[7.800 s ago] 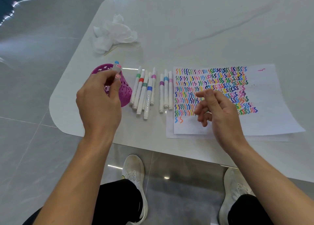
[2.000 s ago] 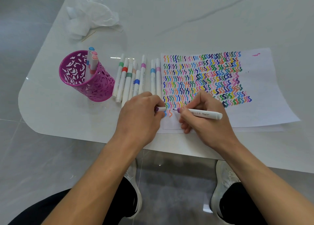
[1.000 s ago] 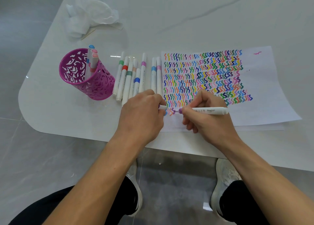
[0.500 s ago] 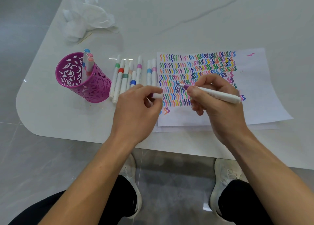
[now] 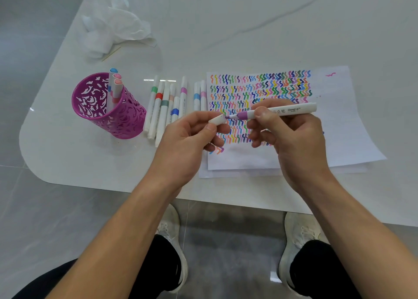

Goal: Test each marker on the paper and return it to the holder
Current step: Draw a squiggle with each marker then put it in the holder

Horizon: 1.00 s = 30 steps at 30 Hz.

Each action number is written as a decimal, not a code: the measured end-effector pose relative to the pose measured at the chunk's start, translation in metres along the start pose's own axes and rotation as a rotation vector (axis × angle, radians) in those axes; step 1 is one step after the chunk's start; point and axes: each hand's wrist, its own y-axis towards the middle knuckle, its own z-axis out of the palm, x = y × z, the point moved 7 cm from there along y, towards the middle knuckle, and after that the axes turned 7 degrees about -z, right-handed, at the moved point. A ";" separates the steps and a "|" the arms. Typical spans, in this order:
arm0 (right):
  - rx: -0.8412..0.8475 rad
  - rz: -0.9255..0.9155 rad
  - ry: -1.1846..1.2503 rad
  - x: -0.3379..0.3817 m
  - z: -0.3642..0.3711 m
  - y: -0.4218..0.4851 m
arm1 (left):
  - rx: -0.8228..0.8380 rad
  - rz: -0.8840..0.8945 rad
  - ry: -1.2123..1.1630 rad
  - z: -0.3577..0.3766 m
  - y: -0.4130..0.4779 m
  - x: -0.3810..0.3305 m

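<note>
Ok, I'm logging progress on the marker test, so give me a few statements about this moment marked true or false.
1. The right hand grips the purple marker. True.
2. The left hand is empty. False: it pinches the white cap at the marker's tip.
3. The magenta holder contains three markers. True.
4. The holder lies on its side. False: it stands upright.
5. The paper is blank. False: rows of coloured squiggles cover much of it.
</note>
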 end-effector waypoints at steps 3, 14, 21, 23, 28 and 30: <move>-0.001 -0.011 -0.041 0.000 0.000 -0.001 | 0.018 -0.002 0.017 0.002 -0.001 0.000; 0.051 0.007 -0.072 -0.005 0.004 -0.003 | -0.019 0.075 0.140 0.001 -0.003 -0.002; 0.090 0.051 0.041 -0.008 0.007 -0.005 | -0.014 0.148 0.131 0.001 -0.005 -0.003; 0.097 0.059 0.062 -0.010 0.006 -0.005 | -0.022 0.165 0.126 0.002 -0.006 -0.003; 0.097 0.075 0.090 -0.015 0.007 -0.006 | -0.048 0.203 0.155 0.004 -0.008 -0.004; 0.099 0.080 0.096 -0.016 0.007 -0.007 | -0.053 0.207 0.150 0.003 -0.008 -0.005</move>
